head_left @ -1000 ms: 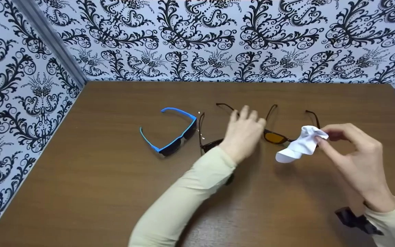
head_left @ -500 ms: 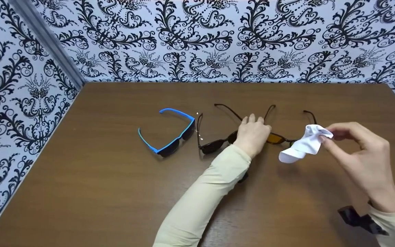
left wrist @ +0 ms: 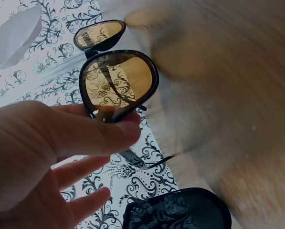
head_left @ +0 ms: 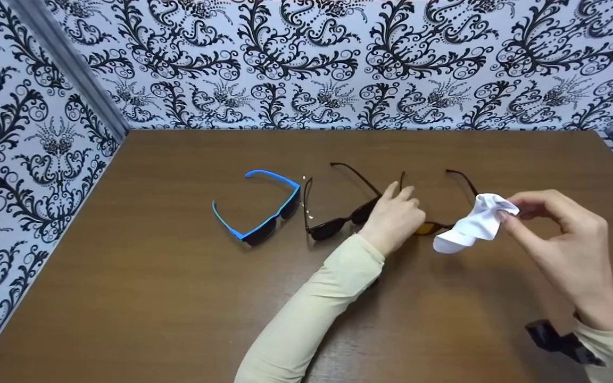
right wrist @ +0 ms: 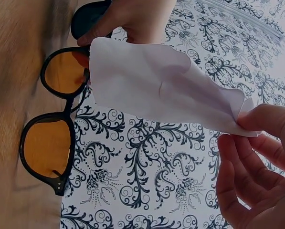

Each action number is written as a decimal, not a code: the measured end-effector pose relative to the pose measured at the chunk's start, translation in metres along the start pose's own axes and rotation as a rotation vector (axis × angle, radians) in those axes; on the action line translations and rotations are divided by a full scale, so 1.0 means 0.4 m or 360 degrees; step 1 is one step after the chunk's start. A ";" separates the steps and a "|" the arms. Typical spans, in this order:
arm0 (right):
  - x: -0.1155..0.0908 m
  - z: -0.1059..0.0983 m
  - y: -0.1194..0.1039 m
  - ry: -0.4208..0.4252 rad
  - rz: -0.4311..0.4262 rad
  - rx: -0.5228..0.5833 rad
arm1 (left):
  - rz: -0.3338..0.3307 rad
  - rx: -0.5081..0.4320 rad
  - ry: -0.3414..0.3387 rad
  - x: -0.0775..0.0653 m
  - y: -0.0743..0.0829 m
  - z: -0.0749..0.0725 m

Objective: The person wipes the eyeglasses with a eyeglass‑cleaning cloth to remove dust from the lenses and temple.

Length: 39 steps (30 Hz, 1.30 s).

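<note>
My left hand [head_left: 396, 221] pinches the near rim of a pair of orange-tinted glasses [left wrist: 118, 81] with black frames, thumb and index finger at the hinge side. In the head view that hand hides much of these glasses and the white cloth covers another part. The right wrist view shows both orange lenses [right wrist: 47, 148]. My right hand [head_left: 564, 244] holds the white cloth [right wrist: 142, 86] by one corner between thumb and fingers, and the cloth hangs loose beside the glasses. Just left of my left hand lie dark sunglasses [head_left: 328, 229], temples unfolded.
Blue-framed sunglasses [head_left: 272, 218] lie on the left of the brown wooden table [head_left: 152, 298]. A black object [head_left: 559, 340] sits by the right wrist. Patterned walls [head_left: 306, 64] stand behind and to the left of the table.
My left hand has moved right and down from above the dark sunglasses and taken hold of the orange-tinted glasses, which have shifted left and turned slightly. The cloth in my right hand moved slightly right.
</note>
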State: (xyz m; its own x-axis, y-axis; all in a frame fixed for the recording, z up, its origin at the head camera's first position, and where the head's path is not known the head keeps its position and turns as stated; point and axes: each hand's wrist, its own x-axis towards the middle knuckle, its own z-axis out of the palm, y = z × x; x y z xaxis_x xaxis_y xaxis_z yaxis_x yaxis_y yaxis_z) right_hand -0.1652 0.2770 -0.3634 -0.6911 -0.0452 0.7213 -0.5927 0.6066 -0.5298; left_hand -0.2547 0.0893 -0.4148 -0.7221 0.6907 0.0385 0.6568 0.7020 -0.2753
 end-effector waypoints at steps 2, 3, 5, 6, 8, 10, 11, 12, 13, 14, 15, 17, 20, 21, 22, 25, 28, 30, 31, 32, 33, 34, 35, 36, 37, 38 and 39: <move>0.003 0.000 0.000 0.0001 -0.0004 0.0010 | 0.0024 0.0025 0.0064 -0.009 0.002 0.002; 0.004 0.000 -0.001 0.0001 -0.0007 0.0013 | 0.0036 0.0037 0.0094 -0.014 0.003 0.003; 0.006 0.000 0.000 0.0002 -0.0012 0.0020 | 0.0056 0.0043 0.0133 -0.024 0.005 0.003; 0.008 0.000 0.001 0.0002 -0.0015 0.0023 | 0.0064 0.0046 0.0147 -0.028 0.005 0.003; 0.010 -0.002 -0.001 0.0005 -0.0013 0.0031 | 0.0065 0.0033 0.0167 -0.034 0.006 -0.001; 0.011 -0.004 -0.003 0.0011 0.0004 0.0050 | 0.0049 -0.0011 0.0181 -0.040 0.005 -0.010; 0.011 -0.006 -0.004 0.0014 0.0016 0.0060 | 0.0035 -0.0033 0.0193 -0.042 0.005 -0.015; 0.011 -0.007 -0.004 0.0018 0.0029 0.0074 | 0.0021 -0.0057 0.0208 -0.045 0.003 -0.021; 0.011 -0.009 -0.004 0.0023 0.0044 0.0091 | 0.0003 -0.0081 0.0227 -0.048 0.002 -0.027; 0.011 -0.010 -0.002 0.0027 0.0061 0.0113 | -0.0016 -0.0106 0.0245 -0.051 0.000 -0.033; 0.011 -0.011 0.000 0.0031 0.0074 0.0130 | -0.0033 -0.0134 0.0267 -0.054 -0.002 -0.040; 0.010 -0.011 0.006 0.0040 0.0091 0.0158 | -0.0073 -0.0179 0.0315 -0.062 -0.007 -0.052; 0.007 -0.004 0.014 0.0033 0.0081 0.0165 | -0.0132 -0.0265 0.0400 -0.076 -0.020 -0.068; 0.007 0.002 0.016 0.0020 0.0063 0.0153 | -0.0147 -0.0297 0.0427 -0.082 -0.025 -0.073; 0.006 0.009 0.017 0.0004 0.0048 0.0137 | -0.0162 -0.0323 0.0453 -0.089 -0.031 -0.078; 0.008 0.037 0.013 -0.0044 -0.0007 0.0067 | -0.0187 -0.0424 0.0530 -0.116 -0.047 -0.091; 0.014 0.065 -0.007 -0.0055 -0.0048 0.0018 | -0.0179 -0.0584 0.0622 -0.152 -0.056 -0.106; 0.020 0.081 -0.027 -0.0036 -0.0082 0.0024 | -0.0164 -0.0728 0.0695 -0.178 -0.060 -0.116; 0.024 0.089 -0.038 -0.0023 -0.0100 0.0029 | -0.0154 -0.0801 0.0732 -0.191 -0.061 -0.119; 0.027 0.097 -0.049 -0.0007 -0.0119 0.0038 | -0.0148 -0.0869 0.0770 -0.202 -0.063 -0.122; 0.030 0.105 -0.059 0.0017 -0.0143 0.0043 | -0.0145 -0.0940 0.0802 -0.213 -0.065 -0.125; 0.033 0.113 -0.068 0.0046 -0.0173 0.0048 | -0.0144 -0.1011 0.0822 -0.222 -0.067 -0.126; 0.036 0.122 -0.076 0.0081 -0.0210 0.0046 | -0.0149 -0.1076 0.0830 -0.232 -0.069 -0.128; 0.038 0.131 -0.084 0.0118 -0.0254 0.0033 | -0.0152 -0.1135 0.0835 -0.240 -0.072 -0.128; 0.040 0.141 -0.091 0.0150 -0.0305 0.0024 | -0.0158 -0.1187 0.0835 -0.248 -0.075 -0.129; 0.041 0.150 -0.097 0.0181 -0.0357 0.0010 | -0.0164 -0.1231 0.0831 -0.255 -0.077 -0.129; 0.042 0.159 -0.103 0.0209 -0.0407 -0.0006 | -0.0169 -0.1267 0.0824 -0.262 -0.079 -0.130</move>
State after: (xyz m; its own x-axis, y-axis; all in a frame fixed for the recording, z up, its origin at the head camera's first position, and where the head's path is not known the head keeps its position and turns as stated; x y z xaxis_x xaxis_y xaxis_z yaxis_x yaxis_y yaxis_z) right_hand -0.1785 0.2009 -0.3578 -0.4596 -0.0942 0.8831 -0.7392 0.5918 -0.3216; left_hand -0.1886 0.0037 -0.3603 -0.7262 0.4735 0.4985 0.6861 0.5458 0.4810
